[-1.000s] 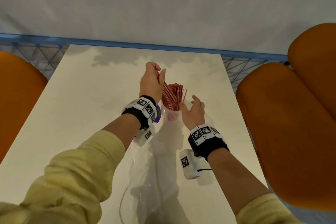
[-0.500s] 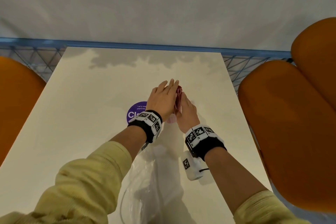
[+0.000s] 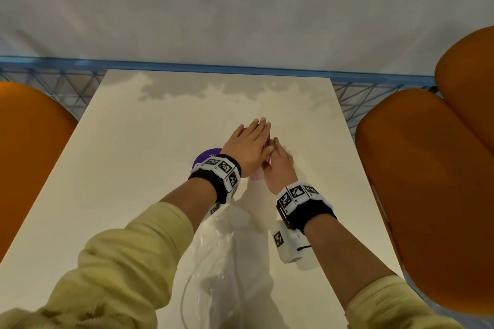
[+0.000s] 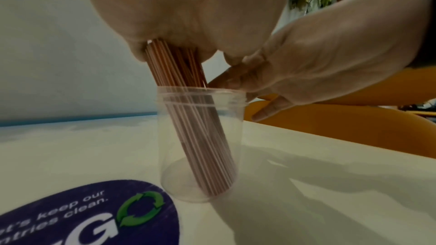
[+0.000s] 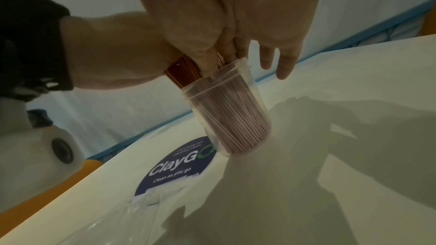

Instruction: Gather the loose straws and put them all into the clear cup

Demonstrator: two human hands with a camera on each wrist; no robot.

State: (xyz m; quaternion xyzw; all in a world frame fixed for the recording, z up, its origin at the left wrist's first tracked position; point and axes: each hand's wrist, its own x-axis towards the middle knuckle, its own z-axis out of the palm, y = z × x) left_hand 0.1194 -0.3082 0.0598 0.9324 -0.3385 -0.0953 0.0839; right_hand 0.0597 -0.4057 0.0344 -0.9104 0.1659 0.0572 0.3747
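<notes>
Far left, off the worktop (image 3: 128,157): an orange seat (image 3: 24,147). On the worktop's mid area sits a purple round sticker (image 4: 89,217) w/ a green recycle mark, just left of the clear cup (image 4: 200,148).

Left hand (image 3: 247,145): flat, fingers straight & together, palm pressed against the left side of the straw bundle (image 4: 188,118). Its grip isn't wrapped round anything, just pressing.

Straws: thin, pinkish-red, many, lower ends already down in the cup & resting at its bottom; tops stick out above the rim and lean. The cup stands upright on the worktop, roughly mid-width, nearer the right edge than the left.

Right hand (image 3: 279,165): on the bundle's right side, thumb & a finger at the cup mouth touching the straws, other fingers straight & spread; grip looks relaxed, not clamped.

Near edge, betw. the forearms: a crumpled clear plastic bag (image 3: 227,262). Far right: another orange seat (image 3: 427,195).

Handling, as I judge it: straws v. light, springy, slick, prone to fan out or bend if squeezed hard. Cup light too, tips easily w/ a leaning load. Best hold: both palms round the bundle just above the rim.
</notes>
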